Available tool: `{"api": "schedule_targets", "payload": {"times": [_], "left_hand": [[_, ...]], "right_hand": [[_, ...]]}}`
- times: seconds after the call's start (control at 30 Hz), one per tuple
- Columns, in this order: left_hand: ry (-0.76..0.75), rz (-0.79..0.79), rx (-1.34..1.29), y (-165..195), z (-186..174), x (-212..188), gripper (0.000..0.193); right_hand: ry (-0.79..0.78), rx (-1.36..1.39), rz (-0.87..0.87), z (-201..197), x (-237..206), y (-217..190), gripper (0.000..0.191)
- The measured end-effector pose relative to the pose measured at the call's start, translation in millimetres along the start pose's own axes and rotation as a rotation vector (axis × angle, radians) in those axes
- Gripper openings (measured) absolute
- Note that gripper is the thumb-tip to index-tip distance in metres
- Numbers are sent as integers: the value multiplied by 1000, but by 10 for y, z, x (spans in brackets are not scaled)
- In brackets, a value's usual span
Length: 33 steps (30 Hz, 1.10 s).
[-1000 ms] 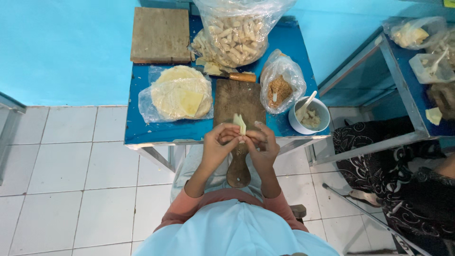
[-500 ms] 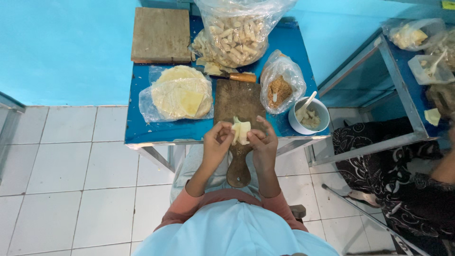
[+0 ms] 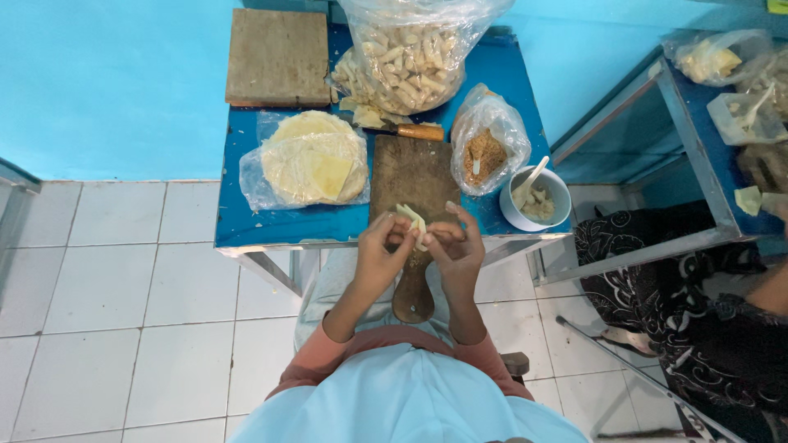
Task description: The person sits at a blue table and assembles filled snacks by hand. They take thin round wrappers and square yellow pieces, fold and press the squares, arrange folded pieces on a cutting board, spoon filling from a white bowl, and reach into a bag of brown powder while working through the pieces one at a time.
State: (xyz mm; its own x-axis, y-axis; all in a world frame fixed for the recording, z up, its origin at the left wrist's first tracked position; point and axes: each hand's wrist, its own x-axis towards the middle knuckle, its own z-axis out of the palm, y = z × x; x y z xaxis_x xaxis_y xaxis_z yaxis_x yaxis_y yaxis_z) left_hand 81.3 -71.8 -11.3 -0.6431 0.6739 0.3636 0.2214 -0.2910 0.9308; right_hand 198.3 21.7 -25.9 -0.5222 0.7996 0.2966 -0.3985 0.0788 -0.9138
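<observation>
Hands [image 3: 384, 258] [image 3: 455, 253] pinch pale wrapper [image 3: 412, 220] — filling hidden between fingers.

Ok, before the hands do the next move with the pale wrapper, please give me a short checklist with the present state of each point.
1. Both hands on the wrapper: left hand and right hand pinch it together. Ok.
2. Wrapper held above the wooden board, near the table edge. Ok.
3. Wrapper fully closed: cannot tell, fingers hide it.
4. White bowl with spoon beside the right hand. Ok.
5. Wrapper stack on plastic near the left hand. Ok.
</observation>
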Motion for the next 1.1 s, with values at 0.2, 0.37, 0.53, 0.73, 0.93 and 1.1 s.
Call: {"api": "schedule_targets", "payload": {"times": [0.2,0.37,0.53,0.73,0.93,1.1], "left_hand": [[-15,18,59,27,15,-10,18],[-2,-43,8,-100,8,-33,10],[103,-105,-149,-368,17,-53,9],[192,-122,-452,-523,-57,-24,9],[333,-176,-542,-453,-81,3,6],[415,-133,-618,-419,-174,-8,8]], "right_hand": [[29,-68,-3,-27,9,4,65],[28,-79,-8,-43,-2,26,65],[137,234,130,-89,72,166,55],[244,571,360,-286,205,397,47],[202,587,241,-440,251,556,37],[232,543,152,-443,303,410,35]]}}
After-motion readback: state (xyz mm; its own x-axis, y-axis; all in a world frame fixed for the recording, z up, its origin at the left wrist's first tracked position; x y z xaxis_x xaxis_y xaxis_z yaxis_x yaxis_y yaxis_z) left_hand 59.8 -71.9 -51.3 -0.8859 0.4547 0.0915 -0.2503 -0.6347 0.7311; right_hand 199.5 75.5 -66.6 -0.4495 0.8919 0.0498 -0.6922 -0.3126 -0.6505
